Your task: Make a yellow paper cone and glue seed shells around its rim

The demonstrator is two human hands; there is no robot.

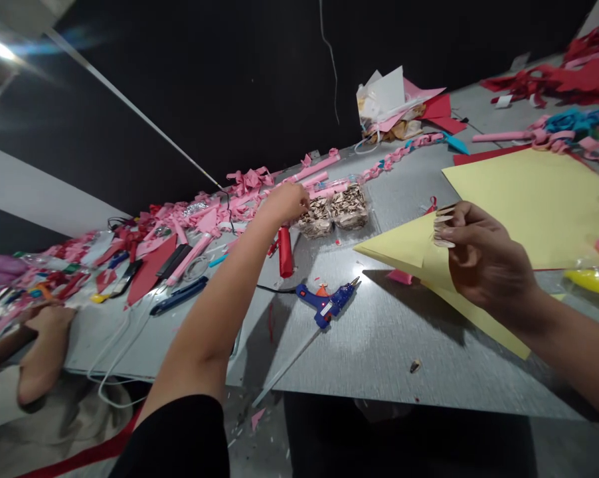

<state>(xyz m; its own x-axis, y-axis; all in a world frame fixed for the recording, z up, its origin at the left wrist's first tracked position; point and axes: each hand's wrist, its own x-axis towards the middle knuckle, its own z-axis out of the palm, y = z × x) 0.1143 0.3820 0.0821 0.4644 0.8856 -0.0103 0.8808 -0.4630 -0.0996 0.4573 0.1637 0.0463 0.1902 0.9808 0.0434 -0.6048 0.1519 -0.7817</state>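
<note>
My left hand (288, 201) is at the left edge of a clear plastic tray (324, 230) filled with small striped shells or seeds (348, 201). Its fingers are bent together, and what they hold, if anything, is hidden. To the right, my right hand (486, 255) pinches several pale, flat pieces (443, 227) between thumb and fingers, above a folded yellow paper (404, 245). A blue glue gun (327, 305) lies on the table below the tray, its nozzle pointing up and right. One loose striped piece (416, 366) rests near the front edge.
A red paper roll (285, 252) stands left of the tray. Pink scraps (250, 182) and a blue cutter (178, 296) cover the left side. A large yellow sheet (538, 199) lies at right. Another person's arm (48, 345) is at far left.
</note>
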